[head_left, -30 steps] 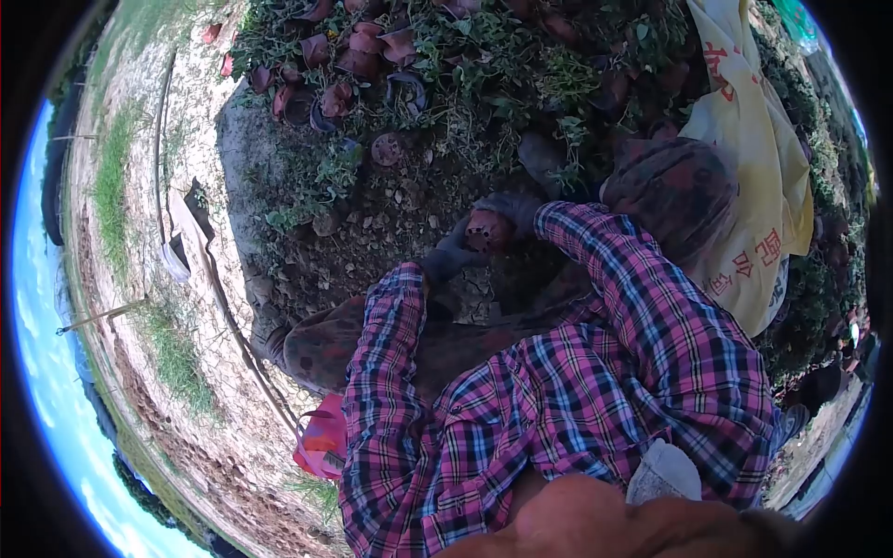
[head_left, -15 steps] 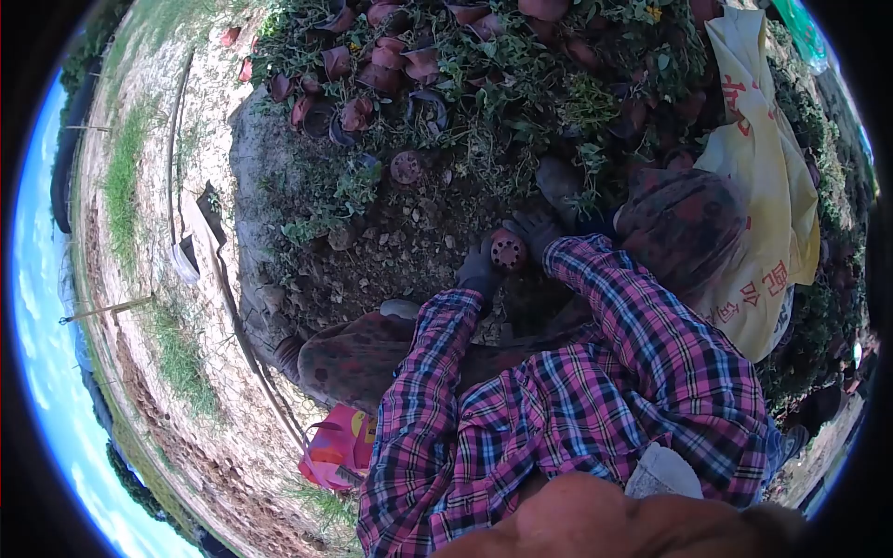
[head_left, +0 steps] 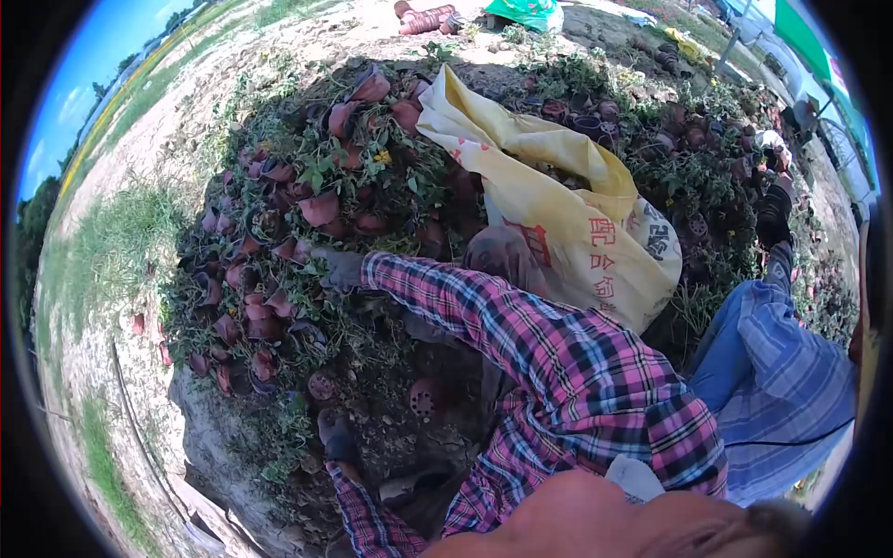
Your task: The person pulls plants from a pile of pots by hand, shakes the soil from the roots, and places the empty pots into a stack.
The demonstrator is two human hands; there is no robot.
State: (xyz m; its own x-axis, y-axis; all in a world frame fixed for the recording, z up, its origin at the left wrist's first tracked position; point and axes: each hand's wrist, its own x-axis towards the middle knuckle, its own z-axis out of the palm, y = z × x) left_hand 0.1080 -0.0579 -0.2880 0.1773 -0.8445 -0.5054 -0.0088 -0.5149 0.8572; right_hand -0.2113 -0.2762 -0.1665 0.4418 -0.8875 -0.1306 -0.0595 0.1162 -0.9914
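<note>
The right hand (head_left: pixel 339 268) was stretched onto the reddish pot heap (head_left: pixel 319 208), the left hand (head_left: pixel 335 432) set on soil (head_left: pixel 395 446), likely as a brace; neither grip could be made out; the yellow sack (head_left: pixel 558 223) stood open alongside.

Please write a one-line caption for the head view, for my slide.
Gloved right hand reaches into a heap of reddish pots beside a yellow sack; left hand low near the soil.

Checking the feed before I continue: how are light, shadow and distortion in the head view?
Head view: heavy fisheye, with a bent horizon and black corners. Head view: hard sun makes the yellow sack glare. Head view: the right hand is lit at the pot pile, while the left hand sits in deep shadow on the soil.
</note>
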